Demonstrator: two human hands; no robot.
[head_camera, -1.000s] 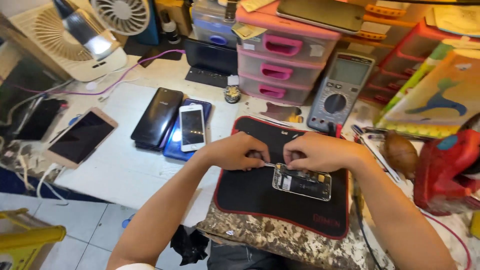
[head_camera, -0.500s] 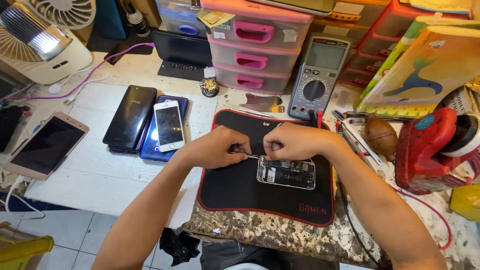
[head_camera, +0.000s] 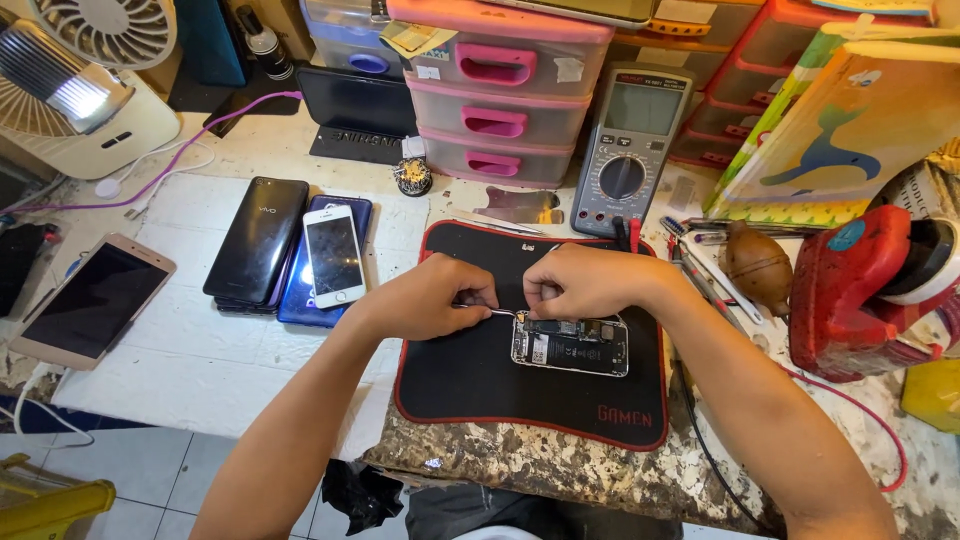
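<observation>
Worktop (head_camera: 200, 370): pale, worn, chipped along the front edge. At the back edge, centre: stack of 3 pink-fronted drawer units (head_camera: 500, 95). At the back left corner: white fan with lit lamp (head_camera: 75, 90). At the right edge: red tool body (head_camera: 850, 290), with a colourful printed board (head_camera: 850, 130) leaning behind it. Against the front edge, centre: black mat with red border (head_camera: 470, 385). Behind the mat's far right corner: grey multimeter (head_camera: 630, 150), propped against the drawers. Near the left edge: rose-gold phone (head_camera: 95, 300), screen up. Left of the mat: black phone (head_camera: 258, 240), then blue phone (head_camera: 300, 300) with a small white phone (head_camera: 333, 256) lying on top. Right of the mat: brown bulb-shaped blower (head_camera: 757, 265). On the mat's right half: opened phone (head_camera: 570, 345), internals exposed, lying flat. Right hand (head_camera: 585, 280): clenched, fingertips pressed onto the opened phone's top edge; what is pinched, cannot tell. Left hand (head_camera: 425, 298): closed around a thin metal tool (head_camera: 490, 312), tip reaching the opened phone's top left corner. Behind the mat's far left corner: small round pot (head_camera: 412, 177).
</observation>
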